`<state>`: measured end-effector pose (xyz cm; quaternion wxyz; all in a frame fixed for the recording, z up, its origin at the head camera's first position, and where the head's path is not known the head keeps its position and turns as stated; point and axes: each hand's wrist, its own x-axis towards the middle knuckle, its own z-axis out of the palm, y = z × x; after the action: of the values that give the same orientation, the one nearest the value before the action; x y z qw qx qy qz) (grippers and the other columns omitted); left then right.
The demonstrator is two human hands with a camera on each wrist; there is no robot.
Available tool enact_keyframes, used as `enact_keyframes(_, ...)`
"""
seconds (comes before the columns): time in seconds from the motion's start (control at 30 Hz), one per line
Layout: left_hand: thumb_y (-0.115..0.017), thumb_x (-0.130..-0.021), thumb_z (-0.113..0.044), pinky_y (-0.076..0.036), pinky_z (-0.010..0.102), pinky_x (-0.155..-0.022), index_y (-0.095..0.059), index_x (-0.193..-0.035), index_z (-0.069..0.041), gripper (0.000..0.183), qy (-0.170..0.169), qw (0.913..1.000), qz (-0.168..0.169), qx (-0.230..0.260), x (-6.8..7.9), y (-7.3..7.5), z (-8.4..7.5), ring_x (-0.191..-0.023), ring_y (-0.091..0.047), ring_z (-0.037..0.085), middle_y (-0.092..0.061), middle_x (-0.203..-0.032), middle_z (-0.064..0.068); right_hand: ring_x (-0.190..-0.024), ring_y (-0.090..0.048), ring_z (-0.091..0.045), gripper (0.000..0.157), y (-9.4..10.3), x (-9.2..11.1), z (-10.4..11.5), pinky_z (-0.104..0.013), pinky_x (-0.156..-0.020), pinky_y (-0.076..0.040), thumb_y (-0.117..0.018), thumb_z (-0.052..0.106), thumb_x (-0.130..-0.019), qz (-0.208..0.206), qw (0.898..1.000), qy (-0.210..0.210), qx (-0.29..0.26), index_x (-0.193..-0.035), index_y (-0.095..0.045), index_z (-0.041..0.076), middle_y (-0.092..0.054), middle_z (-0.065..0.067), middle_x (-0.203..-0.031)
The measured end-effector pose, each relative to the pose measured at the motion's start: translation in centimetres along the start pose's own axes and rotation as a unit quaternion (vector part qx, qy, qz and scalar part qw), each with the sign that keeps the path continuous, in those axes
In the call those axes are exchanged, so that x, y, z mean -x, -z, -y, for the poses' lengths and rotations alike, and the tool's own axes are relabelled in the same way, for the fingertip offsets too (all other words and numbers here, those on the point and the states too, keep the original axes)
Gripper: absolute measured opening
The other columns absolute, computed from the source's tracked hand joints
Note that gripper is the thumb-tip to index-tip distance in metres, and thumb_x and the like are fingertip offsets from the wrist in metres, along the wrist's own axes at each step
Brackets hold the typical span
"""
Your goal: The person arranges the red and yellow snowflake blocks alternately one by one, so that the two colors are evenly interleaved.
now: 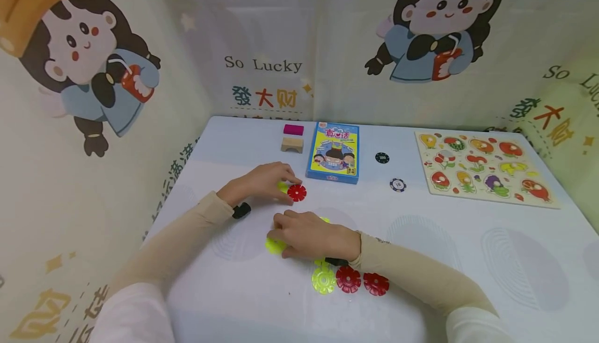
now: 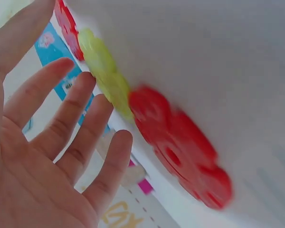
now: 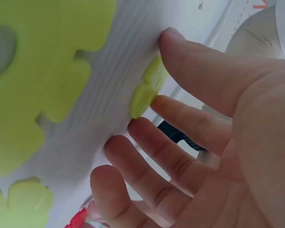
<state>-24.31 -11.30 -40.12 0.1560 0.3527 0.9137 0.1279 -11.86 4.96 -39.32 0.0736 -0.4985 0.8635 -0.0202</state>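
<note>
Red and yellow flower-shaped plastic discs lie on the white table. My left hand [image 1: 267, 181], fingers spread and relaxed, reaches over a red disc [image 1: 297, 193] and a partly hidden yellow disc [image 1: 283, 186]. The left wrist view has another red disc [image 2: 175, 152] beyond the little finger. Nearer the body is my right hand [image 1: 311, 235], its fingers loosely bent. Its thumb and index fingertips are right at the edges of a yellow disc [image 3: 147, 90] lying flat. Close to the right wrist camera is a larger-looking yellow disc [image 3: 38, 71]. The hand partly covers other discs.
Below the right wrist are a yellow disc [image 1: 324, 279] and two red discs [image 1: 348, 279]. Farther back stand a blue-yellow box [image 1: 333, 152], a magenta block [image 1: 293, 130] and a wooden block [image 1: 292, 145]. Two poker chips [image 1: 382, 158] and a fruit puzzle board [image 1: 484, 169] lie right.
</note>
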Motion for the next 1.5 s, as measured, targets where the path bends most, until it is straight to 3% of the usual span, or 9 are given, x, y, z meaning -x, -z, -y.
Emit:
enact_keyframes(0.2,-0.076,-0.075,-0.044,-0.048,0.03,-0.09,-0.061,-0.125,-0.035,0.053,-0.031,0.9995,0.001,-0.011,-0.3,-0.3,-0.4,-0.108,-0.049,0.008,-0.058,-0.116,-0.009,-0.103,-0.051,-0.01,0.048,0.1,-0.1,0.2,-0.021,-0.079,-0.05,-0.071,0.042,-0.082,0.011,1.0,-0.009,-0.018,-0.123,-0.06,0.021,-0.055,0.004,-0.113)
enact_keyframes(0.4,-0.075,-0.077,-0.043,-0.047,0.028,-0.087,-0.063,-0.123,-0.034,0.048,-0.049,0.9986,-0.007,-0.019,-0.4,-0.3,-0.6,-0.103,-0.049,0.008,-0.058,-0.112,-0.008,-0.104,-0.05,-0.009,0.046,0.6,0.2,0.1,-0.021,-0.079,-0.051,-0.073,0.041,-0.08,0.029,0.999,-0.012,-0.027,-0.121,-0.063,0.022,-0.055,0.003,-0.113)
enact_keyframes(0.57,-0.075,-0.077,-0.043,-0.047,0.028,-0.085,-0.063,-0.123,-0.034,0.048,-0.047,0.9986,-0.01,-0.021,-0.5,-0.5,-0.6,-0.102,-0.048,0.007,-0.057,-0.111,-0.008,-0.104,-0.053,-0.01,0.048,0.5,0.5,0.1,-0.021,-0.083,-0.051,-0.074,0.042,-0.079,0.026,0.999,-0.016,-0.028,-0.119,-0.063,0.018,-0.058,0.001,-0.113)
enact_keyframes(0.8,-0.075,-0.076,-0.045,-0.047,0.027,-0.084,-0.062,-0.123,-0.036,0.05,-0.04,0.9989,-0.008,-0.024,-0.7,-0.6,-0.6,-0.103,-0.047,0.007,-0.057,-0.11,-0.009,-0.097,-0.057,-0.011,0.04,-0.1,0.9,0.5,-0.018,-0.083,-0.051,-0.071,0.033,-0.084,0.002,0.999,0.033,-0.006,-0.12,-0.063,0.018,-0.057,-0.001,-0.112)
enact_keyframes(0.9,-0.075,-0.076,-0.045,-0.047,0.027,-0.084,-0.062,-0.123,-0.036,0.05,-0.039,0.999,-0.008,-0.023,-0.8,-0.7,-0.6,-0.103,-0.047,0.007,-0.057,-0.111,-0.009,-0.099,-0.055,-0.011,0.04,0.0,1.0,0.5,-0.019,-0.086,-0.05,-0.072,0.03,-0.084,0.012,0.999,0.033,-0.026,-0.12,-0.063,0.018,-0.056,-0.001,-0.114)
enact_keyframes(1.03,-0.075,-0.076,-0.046,-0.047,0.026,-0.083,-0.062,-0.124,-0.037,0.051,-0.036,0.999,-0.007,-0.026,-0.8,-0.6,-0.6,-0.103,-0.047,0.006,-0.057,-0.111,-0.009,-0.099,-0.057,-0.01,0.04,0.2,1.1,0.3,-0.021,-0.087,-0.05,-0.073,0.033,-0.082,0.026,0.998,0.02,-0.046,-0.119,-0.065,0.019,-0.059,0.001,-0.114)
enact_keyframes(1.27,-0.075,-0.076,-0.045,-0.046,0.026,-0.083,-0.063,-0.123,-0.036,0.049,-0.035,0.9991,-0.008,-0.024,-0.6,-0.5,-0.8,-0.102,-0.048,0.006,-0.057,-0.11,-0.009,-0.092,-0.061,-0.009,0.038,0.6,1.1,-0.2,-0.024,-0.079,-0.053,-0.074,0.043,-0.078,0.022,0.999,-0.004,-0.028,-0.11,-0.07,0.023,-0.065,0.003,-0.108)
enact_keyframes(1.4,-0.076,-0.076,-0.045,-0.047,0.026,-0.083,-0.062,-0.123,-0.035,0.05,-0.031,0.9993,-0.005,-0.02,-0.5,-0.4,-0.8,-0.102,-0.048,0.007,-0.057,-0.11,-0.009,-0.091,-0.06,-0.009,0.041,0.7,1.6,-2.0,-0.028,-0.082,-0.052,-0.073,0.047,-0.078,0.01,0.998,-0.033,-0.056,-0.111,-0.069,0.023,-0.066,0.004,-0.107)
enact_keyframes(1.5,-0.076,-0.076,-0.045,-0.047,0.026,-0.082,-0.063,-0.123,-0.035,0.049,-0.034,0.9992,-0.008,-0.021,-0.5,-0.5,-0.8,-0.101,-0.048,0.007,-0.057,-0.11,-0.009,-0.088,-0.059,-0.008,0.044,0.8,2.2,-4.3,-0.027,-0.082,-0.051,-0.075,0.046,-0.076,-0.024,0.993,-0.081,-0.087,-0.111,-0.07,0.02,-0.067,0.004,-0.104)
